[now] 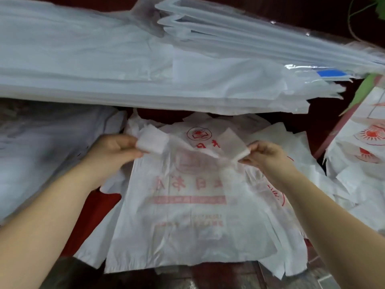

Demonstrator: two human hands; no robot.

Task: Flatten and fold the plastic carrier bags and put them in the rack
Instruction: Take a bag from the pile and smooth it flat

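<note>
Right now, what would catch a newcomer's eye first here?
The white plastic carrier bag with red print lies in the centre, its two handles lifted and pinched by the left hand and the right hand. Above it, a thick stack of pale translucent plastic spans the whole top of the view.

Your left hand (113,151) is raised ahead of you, fingers curled and thumb on top, pinching one bag handle (151,142) that juts past its fingertips toward your right hand (265,154). Your right hand mirrors it at about the same height, thumb and forefinger nipping the other bag handle (233,146). Both your forearms are bare and angle inward toward each other, with the hands well apart.
</note>
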